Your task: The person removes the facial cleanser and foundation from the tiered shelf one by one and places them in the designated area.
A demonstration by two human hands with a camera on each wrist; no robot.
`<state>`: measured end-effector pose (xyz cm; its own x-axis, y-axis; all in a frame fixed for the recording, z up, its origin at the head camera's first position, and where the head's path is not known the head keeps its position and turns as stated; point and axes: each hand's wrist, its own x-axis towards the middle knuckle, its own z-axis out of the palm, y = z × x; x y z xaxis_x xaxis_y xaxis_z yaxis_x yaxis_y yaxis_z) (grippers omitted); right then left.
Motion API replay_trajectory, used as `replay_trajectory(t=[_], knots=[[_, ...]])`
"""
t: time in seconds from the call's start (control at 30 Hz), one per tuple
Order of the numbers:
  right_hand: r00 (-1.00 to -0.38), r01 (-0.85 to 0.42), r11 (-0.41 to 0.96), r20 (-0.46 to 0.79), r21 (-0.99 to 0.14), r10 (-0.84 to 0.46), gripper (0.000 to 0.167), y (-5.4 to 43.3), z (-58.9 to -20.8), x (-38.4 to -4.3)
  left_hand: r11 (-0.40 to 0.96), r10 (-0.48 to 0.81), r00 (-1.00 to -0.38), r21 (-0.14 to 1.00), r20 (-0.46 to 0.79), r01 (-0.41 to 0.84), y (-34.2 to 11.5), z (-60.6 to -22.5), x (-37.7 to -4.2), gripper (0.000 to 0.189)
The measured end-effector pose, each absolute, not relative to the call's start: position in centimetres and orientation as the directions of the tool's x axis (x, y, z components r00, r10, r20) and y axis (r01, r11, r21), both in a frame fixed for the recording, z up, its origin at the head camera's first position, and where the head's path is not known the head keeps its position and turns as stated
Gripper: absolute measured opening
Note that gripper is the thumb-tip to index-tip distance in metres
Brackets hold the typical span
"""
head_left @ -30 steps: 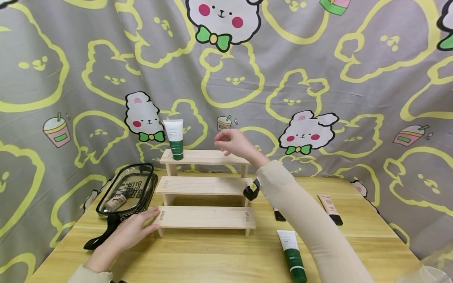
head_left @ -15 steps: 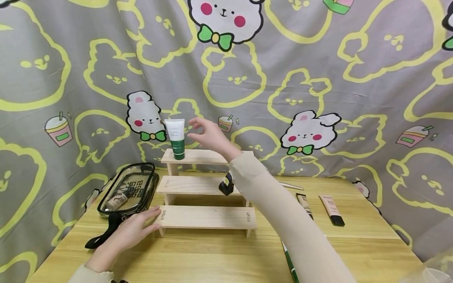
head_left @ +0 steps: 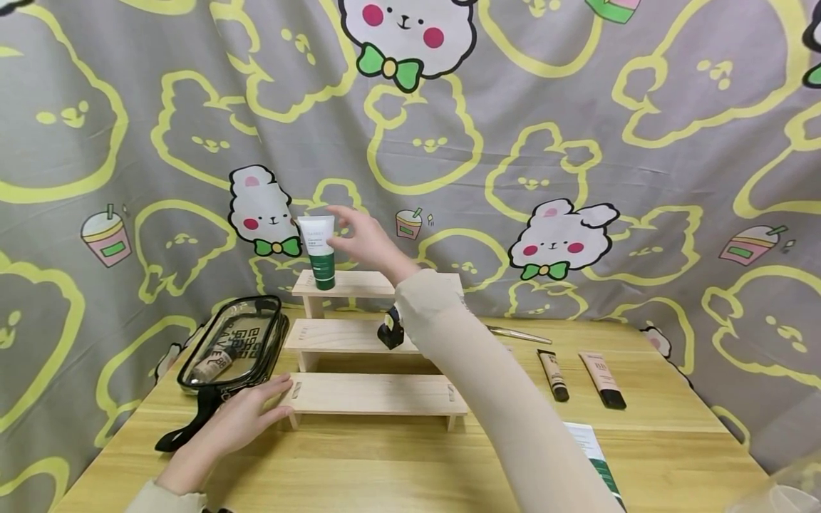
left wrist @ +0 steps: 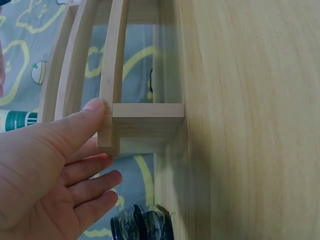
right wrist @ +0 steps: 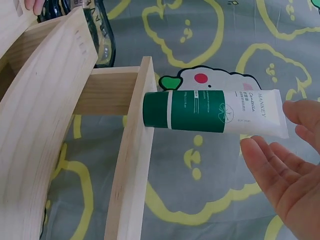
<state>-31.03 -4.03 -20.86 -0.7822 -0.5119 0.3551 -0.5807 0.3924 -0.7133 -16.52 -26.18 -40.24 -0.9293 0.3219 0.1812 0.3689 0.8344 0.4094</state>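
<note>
A white and green squeeze tube (head_left: 323, 263) stands cap-down at the left end of the top tier of a three-tier wooden stand (head_left: 378, 393). My right hand (head_left: 364, 239) is at its upper right side. In the right wrist view, thumb and fingers spread either side of the tube's flat white end, with gaps between them and the tube (right wrist: 200, 111). My left hand (head_left: 240, 420) touches the left end of the lowest tier. Seen from the left wrist, its thumb lies on the plank's edge (left wrist: 106, 125), the index finger is partly hidden behind it, and the other fingers extend loosely.
Left of the stand lies a clear, black-trimmed pouch (head_left: 277, 356) with a small tube inside. On the table's right are a pink tube (head_left: 601, 380), a small beige tube (head_left: 553, 374), a slim silver item (head_left: 521, 333) and another white-green tube (head_left: 591, 452), partly behind the right sleeve.
My right hand has moved left across the top tier, from its right part to the standing tube. My left hand has stayed at the lowest tier.
</note>
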Motion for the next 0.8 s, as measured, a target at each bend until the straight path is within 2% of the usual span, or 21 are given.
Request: replay_trajectory(t=[0.43, 0.67, 0.8], knots=[[-0.798, -0.569, 0.429, 0.345, -0.702, -0.494, 0.052, -4.6, -21.3, -31.3, 0.834, 0.329, -0.927, 0.406, 0.179, 0.374, -26.2, -40.1, -16.5, 0.05], [-0.795, -0.596, 0.442, 0.414, -0.67, -0.444, 0.037, -4.7, -21.9, -31.5, 0.834, 0.33, -0.926, 0.403, 0.185, 0.377, -26.2, -40.1, -16.4, 0.049], [-0.807, -0.589, 0.459, 0.452, -0.665, -0.381, 0.023, -4.7, -22.0, -31.1, 0.834, 0.331, -0.925, 0.401, 0.187, 0.379, -26.2, -40.1, -16.5, 0.049]])
